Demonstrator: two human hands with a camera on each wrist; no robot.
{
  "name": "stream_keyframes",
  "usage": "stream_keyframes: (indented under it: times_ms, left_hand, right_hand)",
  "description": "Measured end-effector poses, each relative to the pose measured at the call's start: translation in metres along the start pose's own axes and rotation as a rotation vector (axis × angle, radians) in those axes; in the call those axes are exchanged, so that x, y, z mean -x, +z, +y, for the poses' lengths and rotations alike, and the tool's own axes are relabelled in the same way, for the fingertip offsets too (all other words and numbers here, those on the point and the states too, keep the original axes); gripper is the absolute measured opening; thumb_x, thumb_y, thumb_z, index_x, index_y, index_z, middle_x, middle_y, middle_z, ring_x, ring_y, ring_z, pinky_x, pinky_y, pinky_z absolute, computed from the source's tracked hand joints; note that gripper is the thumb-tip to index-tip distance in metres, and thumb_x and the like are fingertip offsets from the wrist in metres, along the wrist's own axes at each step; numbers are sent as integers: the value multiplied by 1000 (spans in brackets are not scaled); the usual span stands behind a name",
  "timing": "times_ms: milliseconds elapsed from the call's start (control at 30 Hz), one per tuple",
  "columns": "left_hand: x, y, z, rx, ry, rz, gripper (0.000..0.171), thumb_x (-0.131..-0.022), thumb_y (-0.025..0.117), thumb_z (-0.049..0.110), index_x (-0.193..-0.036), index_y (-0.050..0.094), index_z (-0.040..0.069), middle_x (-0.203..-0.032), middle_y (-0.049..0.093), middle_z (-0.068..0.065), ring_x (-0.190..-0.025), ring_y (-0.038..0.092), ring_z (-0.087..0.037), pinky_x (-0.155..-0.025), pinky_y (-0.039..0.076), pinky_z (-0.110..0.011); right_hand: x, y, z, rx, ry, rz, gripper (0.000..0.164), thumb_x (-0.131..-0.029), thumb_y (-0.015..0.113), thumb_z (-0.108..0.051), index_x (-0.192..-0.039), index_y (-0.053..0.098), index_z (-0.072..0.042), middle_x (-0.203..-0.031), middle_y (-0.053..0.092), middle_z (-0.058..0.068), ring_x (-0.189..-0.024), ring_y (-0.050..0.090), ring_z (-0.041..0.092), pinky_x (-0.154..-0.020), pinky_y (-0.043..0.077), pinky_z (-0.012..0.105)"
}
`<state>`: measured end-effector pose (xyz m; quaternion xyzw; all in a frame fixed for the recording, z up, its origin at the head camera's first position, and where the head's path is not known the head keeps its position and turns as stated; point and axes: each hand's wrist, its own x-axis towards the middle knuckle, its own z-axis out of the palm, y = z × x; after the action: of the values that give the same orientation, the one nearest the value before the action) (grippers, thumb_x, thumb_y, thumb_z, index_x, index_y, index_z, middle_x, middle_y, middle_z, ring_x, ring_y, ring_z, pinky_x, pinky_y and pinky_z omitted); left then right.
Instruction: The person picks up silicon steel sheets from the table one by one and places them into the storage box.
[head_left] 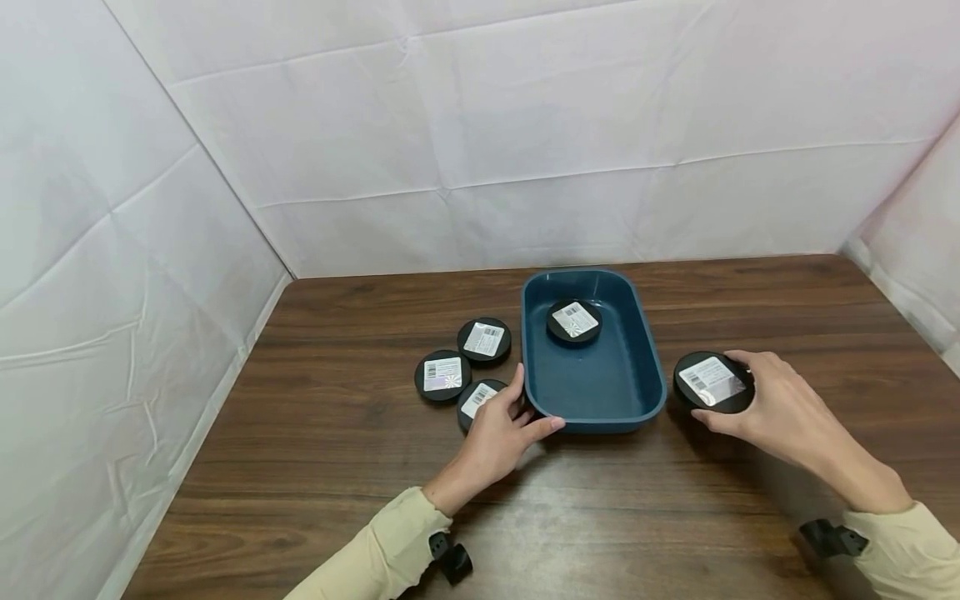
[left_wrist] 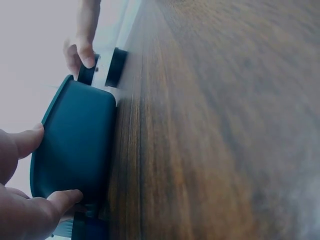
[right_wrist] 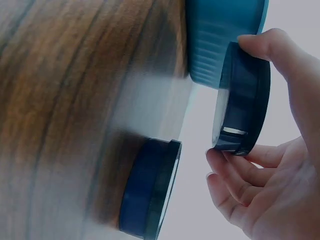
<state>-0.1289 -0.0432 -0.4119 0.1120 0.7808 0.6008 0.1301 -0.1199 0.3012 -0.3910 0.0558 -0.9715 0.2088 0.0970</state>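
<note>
My right hand (head_left: 787, 412) grips a round black container (head_left: 712, 382) by its edges, thumb on one side and fingers on the other. A white barcode label covers its upper face. In the right wrist view a second black container (right_wrist: 150, 190) stands on the table below the held one. At the near left corner of a blue plastic tray (head_left: 600, 375), my left hand (head_left: 498, 433) rests straight fingers and thumb against the outside. One labelled black container (head_left: 573, 322) lies inside the tray, toward its far end.
Left of the tray, three more labelled containers cluster on the brown wooden table (head_left: 337, 467): one at the back (head_left: 484, 340), one at the left (head_left: 442, 375), and one (head_left: 477, 400) partly behind my left hand. White sheeting (head_left: 450, 125) rises behind the table and along both sides.
</note>
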Motion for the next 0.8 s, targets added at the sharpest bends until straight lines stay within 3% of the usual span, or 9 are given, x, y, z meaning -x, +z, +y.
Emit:
stream_keyframes:
  times_ms: [333, 800]
  left_hand:
    - [0, 0, -1, 8, 17, 0, 90, -92, 74, 24, -159, 18, 2, -163, 28, -18, -141, 47, -30, -109, 47, -36]
    - [-1, 1, 0, 14, 7, 4, 90, -92, 75, 23, -159, 18, 2, -163, 29, -18, -141, 47, -32, -109, 47, -38]
  right_hand:
    - [-4, -9, -6, -27, 35, 15, 93, -70, 90, -43, -139, 50, 5, -121, 53, 33, -104, 53, 46, -75, 45, 61]
    - [-10, -21, -24, -14, -34, 32, 93, -70, 90, -41, -141, 49, 5, -119, 54, 29, -99, 56, 40, -73, 48, 57]
